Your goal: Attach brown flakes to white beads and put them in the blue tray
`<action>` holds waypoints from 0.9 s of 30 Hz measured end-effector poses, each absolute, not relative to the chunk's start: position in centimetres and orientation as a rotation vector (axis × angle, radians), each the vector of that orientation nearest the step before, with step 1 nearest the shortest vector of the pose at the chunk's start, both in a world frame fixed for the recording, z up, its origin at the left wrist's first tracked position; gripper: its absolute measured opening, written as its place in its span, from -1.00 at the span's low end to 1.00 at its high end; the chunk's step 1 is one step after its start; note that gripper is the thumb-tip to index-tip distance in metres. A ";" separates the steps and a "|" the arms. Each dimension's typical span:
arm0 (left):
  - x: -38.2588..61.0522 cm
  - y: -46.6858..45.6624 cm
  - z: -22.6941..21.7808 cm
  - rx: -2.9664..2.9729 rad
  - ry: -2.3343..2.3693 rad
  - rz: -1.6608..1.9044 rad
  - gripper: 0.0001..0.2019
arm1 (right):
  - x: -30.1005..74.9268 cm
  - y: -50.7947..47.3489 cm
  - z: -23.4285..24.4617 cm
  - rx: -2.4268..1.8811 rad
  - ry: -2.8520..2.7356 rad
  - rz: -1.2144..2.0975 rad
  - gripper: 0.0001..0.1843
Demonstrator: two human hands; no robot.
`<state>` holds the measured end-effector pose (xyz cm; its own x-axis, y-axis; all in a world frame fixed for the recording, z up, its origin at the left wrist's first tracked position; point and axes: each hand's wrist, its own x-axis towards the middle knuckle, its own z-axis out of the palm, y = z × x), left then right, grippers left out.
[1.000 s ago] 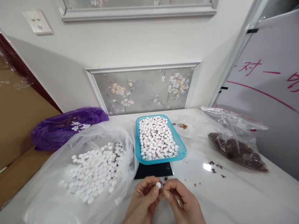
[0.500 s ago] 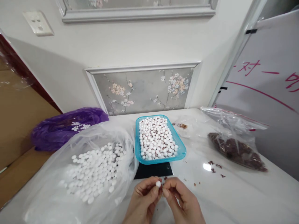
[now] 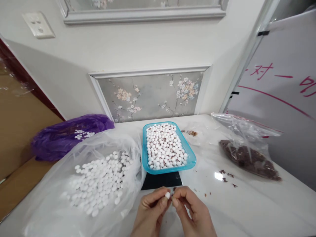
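Observation:
Between the thumb and forefinger of my left hand (image 3: 151, 210) is a small white ball (image 3: 167, 195). My right hand (image 3: 191, 209) is pinched close beside it, its fingertips on a small dark reddish-brown piece (image 3: 174, 189) that pokes up above them; the fingers hide most of it. Both hands are near the front of the table, below a blue plastic basket (image 3: 144, 148) filled with white balls (image 3: 165, 144) with brown bits among them. To the left, a clear plastic bag (image 3: 61, 184) lies open with many loose white balls (image 3: 101, 184) inside.
A purple bag (image 3: 49, 141) with a few white pieces lies at the back left. On the right rests a zip bag (image 3: 249, 161) of dark brown pieces, with loose brown bits (image 3: 224, 180) before it. A black flat object (image 3: 161, 181) lies under the basket's front.
Both hands keep their pinch near each other with hardly any movement. The whole view has shifted very slightly.

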<state>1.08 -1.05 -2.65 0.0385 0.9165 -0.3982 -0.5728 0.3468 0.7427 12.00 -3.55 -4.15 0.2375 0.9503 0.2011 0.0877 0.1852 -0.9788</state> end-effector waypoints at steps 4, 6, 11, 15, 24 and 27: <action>1.2 -1.1 -2.4 0.465 0.992 1.220 -0.82 | 12.1 -3.6 -4.0 -1.225 -1.181 0.867 -0.79; 1.3 -1.1 -2.4 0.474 0.995 1.232 -0.82 | 12.1 -3.6 -3.9 -1.222 -1.187 0.877 -0.80; 1.1 -1.0 -2.8 0.496 1.006 1.235 -0.83 | 11.7 -3.5 -3.8 -1.202 -1.177 0.836 -0.81; 1.0 -1.0 -3.2 0.470 1.011 1.253 -0.82 | 11.7 -3.3 -4.0 -1.204 -1.166 0.807 -0.82; 1.3 -0.9 -3.6 0.497 1.043 1.322 -0.81 | 11.2 -3.5 -4.4 -1.213 -1.151 0.731 -0.84; 1.3 -0.9 -3.9 0.505 1.064 1.348 -0.81 | 10.9 -3.4 -4.5 -1.195 -1.151 0.702 -0.84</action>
<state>1.28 -0.91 -3.94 -0.1206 0.9392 -0.3216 -0.5310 0.2127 0.8202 10.91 -3.42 -4.48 0.3122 0.8999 0.3046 0.1415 0.2730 -0.9516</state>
